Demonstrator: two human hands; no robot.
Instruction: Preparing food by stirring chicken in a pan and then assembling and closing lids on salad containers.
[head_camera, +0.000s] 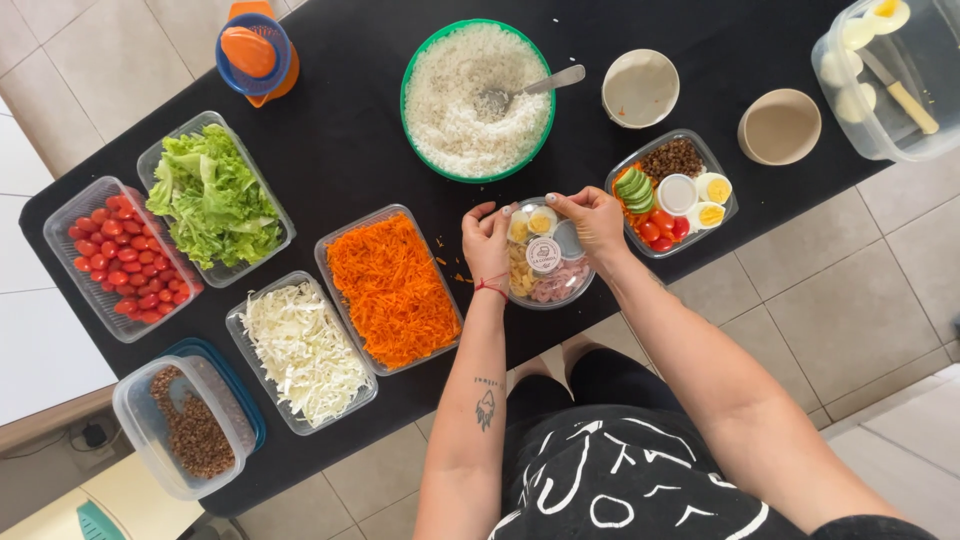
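While both hands worked at one round clear salad bowl (548, 285) near the front edge of the black table (340, 150), the step in hand appeared to be the filling and finishing of that portion. Left hand (487, 243): fingers curled against the bowl's left rim, pinching it lightly, nothing else held. Right hand (596, 220): fingers bent over the upper right rim, thumb and forefinger close together at the halved egg; whether a morsel lay between them could not be told. Bowl contents: egg halves, pasta, pink diced meat, a small lidded sauce cup (544, 254) at centre. Just beside it, to the right, a second filled bowl (672, 192) with cucumber, tomatoes, lentils and egg. Behind: green bowl of rice (478, 98) with a spoon, two empty beige cups (640, 88), a clear tub of boiled eggs (885, 75) with a knife. To the left: grated carrot (392, 288), shredded cabbage (305, 352), lettuce (214, 196), cherry tomatoes (118, 258), lentils (192, 425). Judged next requirement: a steady grip on the rim and a light, careful touch, so that the arranged items were not disturbed.
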